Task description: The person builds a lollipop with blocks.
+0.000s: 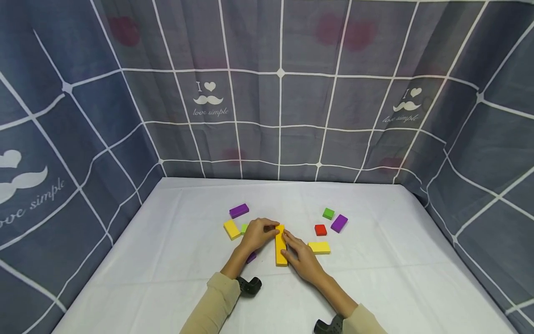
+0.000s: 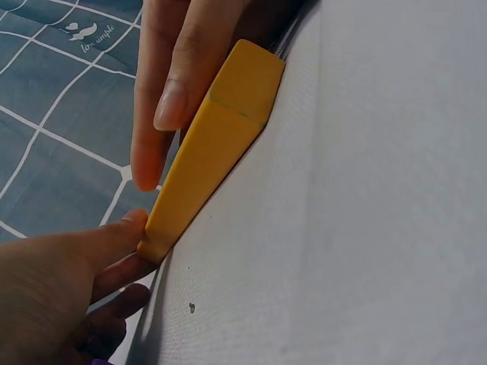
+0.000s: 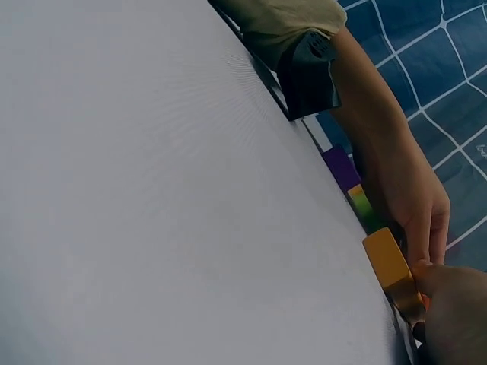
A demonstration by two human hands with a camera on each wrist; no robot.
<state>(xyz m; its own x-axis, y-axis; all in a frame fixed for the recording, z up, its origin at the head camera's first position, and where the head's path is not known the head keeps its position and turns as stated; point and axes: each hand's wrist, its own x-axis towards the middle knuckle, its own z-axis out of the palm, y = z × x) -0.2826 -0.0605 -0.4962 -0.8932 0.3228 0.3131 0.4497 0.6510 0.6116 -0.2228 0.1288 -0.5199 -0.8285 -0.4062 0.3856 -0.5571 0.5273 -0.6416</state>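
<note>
"Where was the bar (image 1: 281,250)?"

"On the worktop (image 1: 167,278), in front of me and pointing away, between my two hands."

"And how did the hands sit?"

"My left hand (image 1: 255,235) had the bar's far end pinched between thumb and fingers. My right hand (image 1: 305,263) reached along its right side, fingers stretched out, thumb nearer me."

"What made for a good hold there?"

"A light one, I judged. The pinch needed only to steady the far end, while straight right fingers kept the side from swinging. Pushing harder from one side than the other could have skewed it."

"Anything to mind nearby?"

"The purple block (image 1: 251,258) was partly hidden by my left wrist, and a green block (image 1: 244,228) peeped out beside that hand. A yellow block (image 1: 319,248) lay just beyond my right knuckles. Small, slow finger moves, with the wrists held clear, seemed wisest."
</note>
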